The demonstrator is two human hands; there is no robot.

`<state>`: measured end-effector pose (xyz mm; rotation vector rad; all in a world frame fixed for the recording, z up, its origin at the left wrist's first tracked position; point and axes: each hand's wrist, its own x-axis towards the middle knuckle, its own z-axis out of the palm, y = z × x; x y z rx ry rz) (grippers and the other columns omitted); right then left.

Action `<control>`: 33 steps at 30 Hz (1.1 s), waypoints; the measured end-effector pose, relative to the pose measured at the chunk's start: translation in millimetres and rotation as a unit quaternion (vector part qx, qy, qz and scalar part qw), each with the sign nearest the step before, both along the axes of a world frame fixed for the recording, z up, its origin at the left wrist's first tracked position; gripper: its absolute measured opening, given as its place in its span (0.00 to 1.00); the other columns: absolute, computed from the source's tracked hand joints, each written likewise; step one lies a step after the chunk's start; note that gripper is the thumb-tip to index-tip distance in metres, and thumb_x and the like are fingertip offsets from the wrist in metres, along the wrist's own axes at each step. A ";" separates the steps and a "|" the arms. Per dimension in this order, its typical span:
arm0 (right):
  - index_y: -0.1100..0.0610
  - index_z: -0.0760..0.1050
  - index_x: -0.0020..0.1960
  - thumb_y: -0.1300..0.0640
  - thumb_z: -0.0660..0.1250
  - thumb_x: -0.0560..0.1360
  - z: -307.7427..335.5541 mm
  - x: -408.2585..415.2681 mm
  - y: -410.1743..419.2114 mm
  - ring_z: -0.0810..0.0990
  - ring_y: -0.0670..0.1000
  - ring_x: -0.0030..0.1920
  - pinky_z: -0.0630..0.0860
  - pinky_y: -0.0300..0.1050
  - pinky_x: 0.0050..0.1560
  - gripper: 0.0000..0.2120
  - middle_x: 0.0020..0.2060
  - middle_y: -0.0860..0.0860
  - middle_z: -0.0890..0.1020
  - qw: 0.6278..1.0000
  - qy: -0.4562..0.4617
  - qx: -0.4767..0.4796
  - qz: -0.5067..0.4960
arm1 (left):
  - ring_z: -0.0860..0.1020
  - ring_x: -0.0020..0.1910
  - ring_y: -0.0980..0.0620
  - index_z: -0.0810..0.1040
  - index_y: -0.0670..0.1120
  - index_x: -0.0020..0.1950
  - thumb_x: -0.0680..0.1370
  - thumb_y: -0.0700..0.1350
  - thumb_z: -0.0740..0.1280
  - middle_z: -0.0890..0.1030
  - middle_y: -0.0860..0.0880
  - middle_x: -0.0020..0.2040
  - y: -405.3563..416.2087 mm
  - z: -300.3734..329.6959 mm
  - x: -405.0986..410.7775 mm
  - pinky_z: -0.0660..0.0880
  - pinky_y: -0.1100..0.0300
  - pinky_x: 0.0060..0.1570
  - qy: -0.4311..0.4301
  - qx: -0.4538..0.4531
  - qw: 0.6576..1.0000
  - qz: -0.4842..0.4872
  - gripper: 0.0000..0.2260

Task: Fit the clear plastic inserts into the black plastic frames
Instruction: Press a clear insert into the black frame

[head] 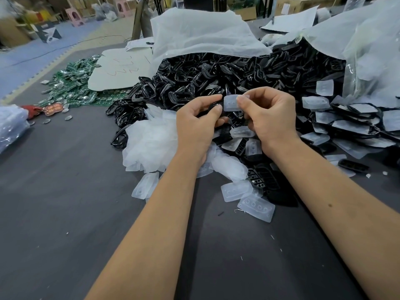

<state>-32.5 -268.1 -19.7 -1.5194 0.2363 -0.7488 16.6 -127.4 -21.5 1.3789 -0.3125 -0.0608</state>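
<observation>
Big heap of black frames (216, 72) spilling from clear bag (205, 33) across dark table (65, 202), w/ finished pairs stacked at right (350, 124). Loose clear inserts (255, 205) scattered near front edge of heap, beside crumpled plastic film (149, 137). Green circuit boards (73, 83) far left, not needed.

Left hand (194, 120) curled round one black frame (213, 107), mostly hidden by fingers, thumb on top. Right hand (270, 113) pinching one clear insert (232, 102) by its right end betw. thumb & forefinger, insert touching frame's edge, not yet seated.

Prob. feather-light, both parts. Insert looks thin, soft, bendy – likely to buckle if squeezed mid-span, so better held by edges/ends, then pressed in w/ thumb pads. Frame looks stiff & glossy, maybe slippery; best gripped by outer rim, opening left clear.
</observation>
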 end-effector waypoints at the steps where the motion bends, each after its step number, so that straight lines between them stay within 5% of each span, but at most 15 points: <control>1: 0.58 0.84 0.43 0.60 0.77 0.76 -0.1 0.1 -0.7 0.76 0.42 0.30 0.72 0.34 0.32 0.04 0.30 0.45 0.81 1.000 0.003 -0.007 -0.003 | 0.85 0.38 0.50 0.87 0.48 0.53 0.80 0.34 0.69 0.87 0.43 0.46 -0.1 0.8 -0.3 0.82 0.56 0.43 0.011 -0.002 1.000 -0.004 0.11; 9: 0.59 0.84 0.44 0.61 0.78 0.75 1.3 -1.5 1.3 0.77 0.39 0.27 0.71 0.29 0.32 0.03 0.29 0.43 0.83 0.998 -0.018 -0.034 0.050 | 0.84 0.43 0.46 0.87 0.42 0.53 0.86 0.47 0.61 0.87 0.43 0.46 0.1 6.5 -2.5 0.82 0.58 0.43 0.056 -0.048 0.997 -0.032 0.16; 15: 0.54 0.84 0.41 0.54 0.82 0.70 -1.2 1.0 0.9 0.85 0.49 0.36 0.83 0.45 0.42 0.07 0.34 0.50 0.86 0.996 0.008 -0.089 -0.010 | 0.85 0.42 0.47 0.87 0.41 0.52 0.87 0.49 0.60 0.88 0.43 0.47 -0.4 7.1 -3.5 0.82 0.57 0.43 0.060 -0.049 0.996 -0.037 0.18; 33: 0.56 0.83 0.41 0.53 0.82 0.70 -0.1 1.6 1.5 0.86 0.56 0.38 0.85 0.56 0.44 0.09 0.35 0.51 0.86 0.990 0.027 -0.137 -0.025 | 0.84 0.37 0.51 0.89 0.50 0.47 0.85 0.51 0.61 0.88 0.44 0.44 0.9 7.6 -6.0 0.79 0.60 0.35 0.039 -0.018 0.998 -0.040 0.17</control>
